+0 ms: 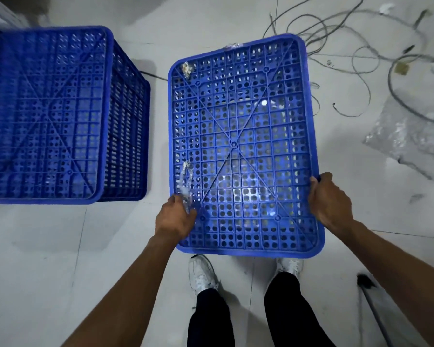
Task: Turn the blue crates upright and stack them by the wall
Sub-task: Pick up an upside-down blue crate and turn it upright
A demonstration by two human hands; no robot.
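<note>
Two bare hands grip the near end of a blue perforated plastic crate (241,146) that shows its ribbed, hole-dotted underside to the camera, so it is bottom-up. Nearest the viewer, white sneakers (202,274) and black trouser legs (286,311) stand on the pale tiled floor (73,246), just behind the crate's near rim. The left hand (176,219) curls over the crate's near-left corner, fingers closed on the edge beside a strip of clear crumpled tape (186,186) stuck to the grid. The right hand (328,199) clamps the right rim, thumb on top and fingers wrapped under the edge. A dark rod (373,314) lies on the floor at the near right. Farther left, well apart from the held crate, a second blue slotted plastic crate (48,113) also rests bottom-up; whether it sits on another crate I cannot tell. At the far right, tangled grey cables (341,46) and clear plastic sheeting (411,128) are strewn over the floor.
</note>
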